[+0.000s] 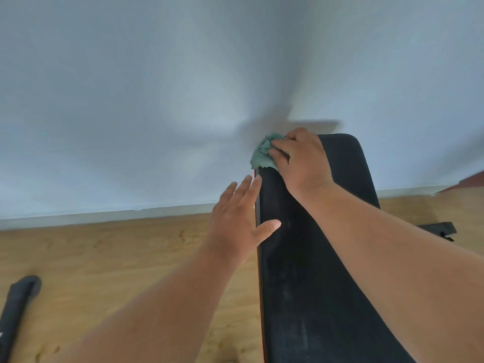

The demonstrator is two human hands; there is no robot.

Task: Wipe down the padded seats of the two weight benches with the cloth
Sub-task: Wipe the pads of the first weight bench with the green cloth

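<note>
A black padded bench (314,271) with a thin red edge runs from the bottom of the view up toward the wall. My right hand (301,155) presses a crumpled green cloth (263,151) against the pad's far left corner; part of the cloth hangs over the edge. My left hand (239,221) is open with fingers spread, its thumb resting on the pad's left edge lower down. Faint dusty streaks show on the near part of the pad. Only one bench pad is in view.
A pale wall (157,100) with a white skirting board (104,214) stands close behind the bench. Wooden floor (117,271) lies to the left. A black padded bar (18,305) lies at the lower left. A black frame part (440,229) sticks out at the right.
</note>
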